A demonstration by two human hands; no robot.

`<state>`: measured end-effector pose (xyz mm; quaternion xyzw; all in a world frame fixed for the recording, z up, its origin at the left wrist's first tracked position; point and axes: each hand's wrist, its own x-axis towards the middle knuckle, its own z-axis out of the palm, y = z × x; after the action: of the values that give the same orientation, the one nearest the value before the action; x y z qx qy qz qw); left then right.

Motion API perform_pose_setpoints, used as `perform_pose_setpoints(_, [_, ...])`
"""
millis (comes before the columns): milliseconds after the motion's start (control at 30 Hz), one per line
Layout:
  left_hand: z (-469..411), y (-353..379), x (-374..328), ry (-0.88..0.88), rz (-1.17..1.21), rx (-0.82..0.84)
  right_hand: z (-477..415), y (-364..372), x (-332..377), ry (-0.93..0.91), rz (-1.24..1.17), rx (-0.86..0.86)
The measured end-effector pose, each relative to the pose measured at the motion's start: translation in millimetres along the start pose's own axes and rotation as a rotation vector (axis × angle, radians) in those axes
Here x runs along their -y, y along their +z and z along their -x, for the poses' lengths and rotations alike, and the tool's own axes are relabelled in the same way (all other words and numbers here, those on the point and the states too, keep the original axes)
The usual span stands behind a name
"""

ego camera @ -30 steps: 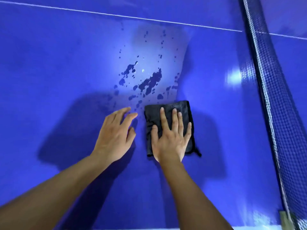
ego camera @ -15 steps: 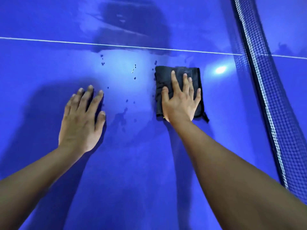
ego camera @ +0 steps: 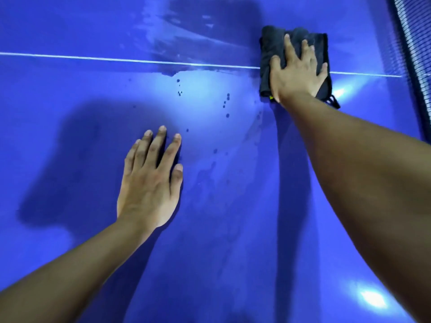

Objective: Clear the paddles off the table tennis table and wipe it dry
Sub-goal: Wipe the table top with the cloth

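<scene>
While right grip (ego camera: 297, 78) presses flat, released | cloth (ego camera: 271, 47) beneath its palm | left grip (ego camera: 149, 185) released, flat on table (ego camera: 70, 113)

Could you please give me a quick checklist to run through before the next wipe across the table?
1. Right hand flat on the black cloth: ok.
2. Left hand flat on the table, apart from the cloth: ok.
3. Droplets between the hands wiped up: not ok, several visible.
4. Cloth clear of the net: ok.
5. Paddles off the table: cannot tell, none in view.
</scene>
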<state>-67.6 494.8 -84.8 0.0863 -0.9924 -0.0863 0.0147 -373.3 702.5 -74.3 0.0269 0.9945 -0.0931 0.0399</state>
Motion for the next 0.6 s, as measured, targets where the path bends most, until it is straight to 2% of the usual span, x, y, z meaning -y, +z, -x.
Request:
perform_pose_setpoints(133, [1,2,2,0.002,0.021,0.001,25,6,10,-0.033,-0.007,0.013])
perform_pose_setpoints(300, [1,4,4,0.014,0.04,-0.022,110,21,31,-0.151,-0.019,-0.008])
perform_pose_setpoints(500, [9,-1,0,0.029,0.022,-0.041,217,28,7,-0.226,-0.016,-0.002])
perform_pose_setpoints(600, [45,-7,-9,0.018,0.027,-0.053,275,32,-12,-0.264,-0.012,-0.012])
